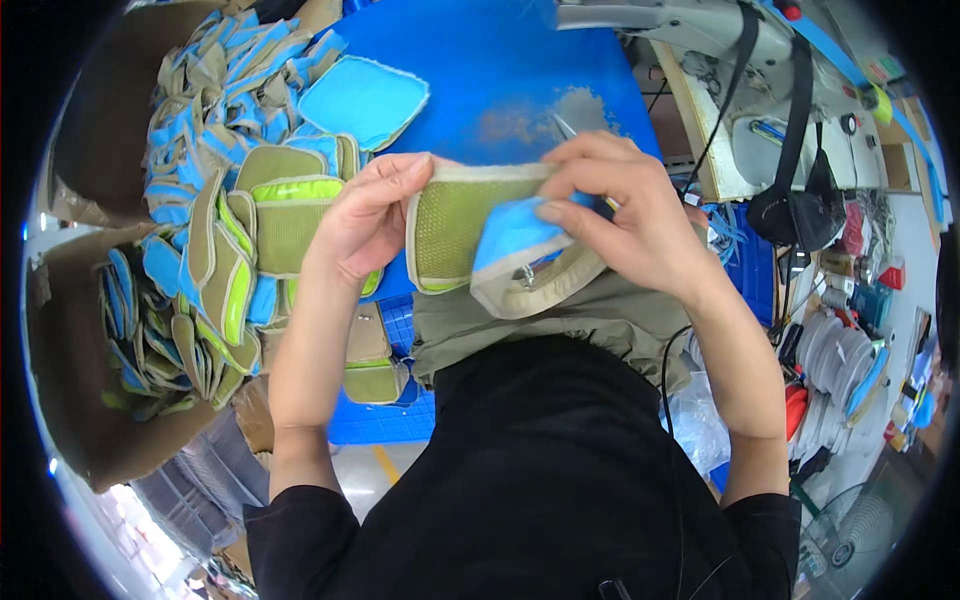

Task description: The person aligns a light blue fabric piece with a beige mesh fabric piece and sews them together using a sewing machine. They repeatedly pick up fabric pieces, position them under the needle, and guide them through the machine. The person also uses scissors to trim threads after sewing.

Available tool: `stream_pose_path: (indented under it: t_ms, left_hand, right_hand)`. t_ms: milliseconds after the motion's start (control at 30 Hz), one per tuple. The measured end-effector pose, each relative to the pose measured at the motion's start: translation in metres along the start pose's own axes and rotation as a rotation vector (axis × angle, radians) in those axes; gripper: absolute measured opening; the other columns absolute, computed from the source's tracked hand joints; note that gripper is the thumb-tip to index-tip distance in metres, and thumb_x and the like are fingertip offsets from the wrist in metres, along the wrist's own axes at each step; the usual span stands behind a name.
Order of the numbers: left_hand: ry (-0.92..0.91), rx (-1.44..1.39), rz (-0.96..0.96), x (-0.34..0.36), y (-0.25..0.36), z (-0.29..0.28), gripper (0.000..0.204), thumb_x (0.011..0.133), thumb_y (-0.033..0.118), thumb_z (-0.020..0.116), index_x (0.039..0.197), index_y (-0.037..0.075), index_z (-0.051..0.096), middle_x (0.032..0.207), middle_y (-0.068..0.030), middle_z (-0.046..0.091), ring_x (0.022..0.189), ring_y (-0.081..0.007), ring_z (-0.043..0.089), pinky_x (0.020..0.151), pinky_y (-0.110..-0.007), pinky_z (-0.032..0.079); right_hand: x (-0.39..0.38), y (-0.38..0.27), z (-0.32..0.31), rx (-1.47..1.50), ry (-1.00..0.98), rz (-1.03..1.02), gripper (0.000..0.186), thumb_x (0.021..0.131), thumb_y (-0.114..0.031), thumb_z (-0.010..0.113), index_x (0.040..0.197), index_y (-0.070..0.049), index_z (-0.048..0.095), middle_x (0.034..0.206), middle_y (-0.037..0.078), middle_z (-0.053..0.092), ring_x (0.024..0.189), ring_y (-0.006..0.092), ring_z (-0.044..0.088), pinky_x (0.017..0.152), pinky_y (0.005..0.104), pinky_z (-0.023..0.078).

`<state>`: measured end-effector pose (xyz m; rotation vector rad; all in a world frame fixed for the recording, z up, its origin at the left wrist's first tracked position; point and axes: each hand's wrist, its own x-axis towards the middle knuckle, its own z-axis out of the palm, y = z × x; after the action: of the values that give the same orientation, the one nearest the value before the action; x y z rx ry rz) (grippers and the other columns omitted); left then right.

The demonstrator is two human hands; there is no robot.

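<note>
My left hand pinches the top left corner of a green mesh fabric pad edged with beige binding. At the pad's right end my right hand is closed, thumb and fingers gripping the fabric. Below that hand, a blue section with the same binding folds over and curves into a loop. Inside the loop a small shiny metal piece shows; its kind is unclear. A thin pointed metal tip sticks out above my right fingers, its other end hidden by the hand.
Stacked green and beige pads and a blue pad lie left on the blue table. Cardboard boxes hold many more at far left. A sewing machine stands at the upper right, with straps hanging from it.
</note>
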<state>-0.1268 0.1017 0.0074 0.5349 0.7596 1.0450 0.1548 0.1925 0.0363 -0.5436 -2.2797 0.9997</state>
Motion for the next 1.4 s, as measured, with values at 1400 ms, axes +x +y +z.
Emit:
stream_pose_path:
  t_ms: [1400]
  left_hand:
    - [-0.067, 0.298, -0.126, 0.024, -0.014, 0.023, 0.024, 0.096, 0.022, 0.071, 0.109, 0.002, 0.075, 0.102, -0.0047, 0.074, 0.091, -0.0122, 0.067, 0.083, -0.028, 0.053]
  right_hand:
    - [-0.023, -0.038, 0.011, -0.053, 0.205, 0.185, 0.011, 0.078, -0.008, 0.081, 0.088, -0.005, 0.075, 0.107, 0.012, 0.065, 0.092, 0.0288, 0.060, 0.078, 0.0393, 0.047]
